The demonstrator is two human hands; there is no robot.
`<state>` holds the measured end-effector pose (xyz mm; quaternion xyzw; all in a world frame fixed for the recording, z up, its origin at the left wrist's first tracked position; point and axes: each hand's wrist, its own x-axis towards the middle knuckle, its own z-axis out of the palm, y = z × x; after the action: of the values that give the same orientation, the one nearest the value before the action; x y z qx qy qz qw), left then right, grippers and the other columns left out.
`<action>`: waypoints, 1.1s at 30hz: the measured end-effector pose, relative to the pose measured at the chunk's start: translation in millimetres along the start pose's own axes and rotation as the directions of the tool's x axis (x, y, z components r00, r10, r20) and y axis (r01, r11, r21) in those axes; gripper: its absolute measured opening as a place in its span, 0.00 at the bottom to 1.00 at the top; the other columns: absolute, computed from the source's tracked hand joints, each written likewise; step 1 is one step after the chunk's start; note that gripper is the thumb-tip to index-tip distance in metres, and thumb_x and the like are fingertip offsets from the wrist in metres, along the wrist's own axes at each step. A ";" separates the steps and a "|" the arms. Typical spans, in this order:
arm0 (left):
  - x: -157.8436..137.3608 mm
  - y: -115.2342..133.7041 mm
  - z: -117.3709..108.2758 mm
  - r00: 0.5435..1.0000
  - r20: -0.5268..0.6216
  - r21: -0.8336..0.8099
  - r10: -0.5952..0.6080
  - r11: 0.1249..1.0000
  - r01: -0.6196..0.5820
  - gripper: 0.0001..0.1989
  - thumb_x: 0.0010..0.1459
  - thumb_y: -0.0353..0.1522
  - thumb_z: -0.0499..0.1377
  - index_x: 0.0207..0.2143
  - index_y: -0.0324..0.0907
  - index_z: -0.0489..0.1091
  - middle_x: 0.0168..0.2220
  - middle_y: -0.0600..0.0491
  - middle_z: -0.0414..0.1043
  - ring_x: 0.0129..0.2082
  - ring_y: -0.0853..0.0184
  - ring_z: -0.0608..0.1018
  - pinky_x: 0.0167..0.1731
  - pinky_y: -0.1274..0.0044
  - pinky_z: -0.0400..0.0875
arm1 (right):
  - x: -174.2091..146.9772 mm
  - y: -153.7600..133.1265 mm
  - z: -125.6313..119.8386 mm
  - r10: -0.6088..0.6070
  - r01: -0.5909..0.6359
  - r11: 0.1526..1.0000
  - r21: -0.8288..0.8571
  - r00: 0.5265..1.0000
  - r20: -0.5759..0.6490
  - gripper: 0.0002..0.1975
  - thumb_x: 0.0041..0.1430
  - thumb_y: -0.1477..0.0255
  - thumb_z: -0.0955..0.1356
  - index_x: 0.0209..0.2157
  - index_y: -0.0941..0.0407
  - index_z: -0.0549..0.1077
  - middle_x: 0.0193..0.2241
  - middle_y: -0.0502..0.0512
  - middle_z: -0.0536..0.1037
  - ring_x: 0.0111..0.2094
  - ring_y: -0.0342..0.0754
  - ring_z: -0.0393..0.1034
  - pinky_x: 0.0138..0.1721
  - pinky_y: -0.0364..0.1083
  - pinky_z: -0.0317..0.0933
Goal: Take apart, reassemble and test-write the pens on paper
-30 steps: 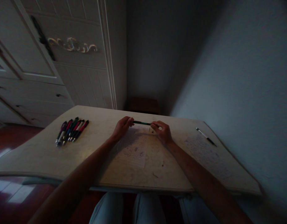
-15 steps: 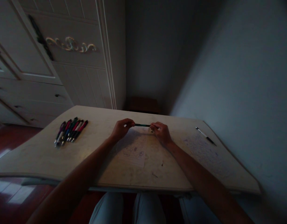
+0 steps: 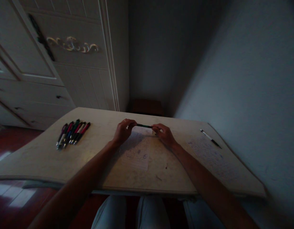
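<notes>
A dark green pen (image 3: 144, 126) is held roughly level above the table's far half. My left hand (image 3: 123, 129) pinches one end between thumb and fingers, and my right hand (image 3: 164, 133) grips the other end. Both ends of the pen are hidden by my fingers. Under and in front of the hands lies a sheet of paper (image 3: 137, 158) with scribbles on it. Something small and dark shows just below my right fingertips, too small to name.
Several pens (image 3: 72, 133) lie side by side on the table (image 3: 101, 122) at the left. A white and black pen (image 3: 211, 138) rests near the right edge, above blue scribbles (image 3: 212, 157). A cabinet (image 3: 87, 76) stands behind at left; a wall (image 3: 247, 95) borders the right.
My left hand has risen slightly, and the pen now tilts a little down toward my right hand. Both hands keep their hold; the things on the table stay put.
</notes>
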<state>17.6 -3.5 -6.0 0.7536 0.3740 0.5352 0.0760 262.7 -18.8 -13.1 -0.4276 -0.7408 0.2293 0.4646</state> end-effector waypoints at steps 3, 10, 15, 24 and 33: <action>0.3 -3.1 0.1 0.999 0.004 0.001 -0.037 0.999 0.037 0.06 0.59 0.31 0.57 0.32 0.42 0.74 0.31 0.51 0.77 0.31 0.66 0.76 0.35 0.75 0.71 | 1.8 6.2 -5.3 -0.012 0.012 1.000 -0.004 1.000 -0.004 0.24 0.62 0.53 0.65 0.49 0.54 0.76 0.43 0.59 0.78 0.42 0.51 0.72 0.44 0.49 0.65; 0.7 -13.5 -0.5 0.989 0.025 -0.020 -0.144 0.989 0.144 0.06 0.58 0.31 0.58 0.31 0.41 0.74 0.31 0.51 0.77 0.29 0.67 0.74 0.33 0.75 0.69 | 3.3 27.5 -27.0 0.019 0.019 0.969 -0.245 0.988 0.154 0.16 0.54 0.59 0.73 0.41 0.53 0.80 0.37 0.57 0.76 0.39 0.51 0.70 0.43 0.50 0.64; 1.9 -14.0 -1.1 0.979 0.022 -0.044 -0.204 0.978 0.205 0.05 0.56 0.32 0.59 0.31 0.41 0.74 0.30 0.51 0.77 0.28 0.67 0.74 0.32 0.76 0.68 | 1.1 27.2 -29.4 0.029 0.041 0.957 -0.288 0.972 0.232 0.09 0.59 0.64 0.71 0.32 0.54 0.81 0.31 0.56 0.74 0.35 0.50 0.69 0.38 0.48 0.63; 4.4 -10.1 -1.9 0.977 0.000 -0.094 -0.212 0.973 0.211 0.03 0.53 0.30 0.61 0.30 0.42 0.75 0.31 0.53 0.78 0.30 0.67 0.75 0.33 0.76 0.70 | 1.2 21.6 -28.9 0.025 0.044 0.970 -0.240 0.961 0.276 0.06 0.57 0.67 0.72 0.33 0.55 0.80 0.33 0.55 0.74 0.37 0.48 0.70 0.40 0.47 0.63; 2.8 -15.8 1.6 0.979 -0.035 -0.138 -0.201 0.971 0.194 0.03 0.52 0.28 0.61 0.31 0.43 0.75 0.32 0.53 0.79 0.32 0.66 0.77 0.35 0.75 0.72 | -1.8 14.4 -18.9 -0.034 0.104 0.966 -0.238 0.959 0.280 0.06 0.60 0.68 0.70 0.35 0.55 0.79 0.33 0.55 0.75 0.37 0.48 0.69 0.42 0.48 0.62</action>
<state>11.7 10.0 -12.7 0.6925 0.4122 0.5671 0.1701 285.8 -13.7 -15.8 -0.4207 -0.8353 0.1743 0.3079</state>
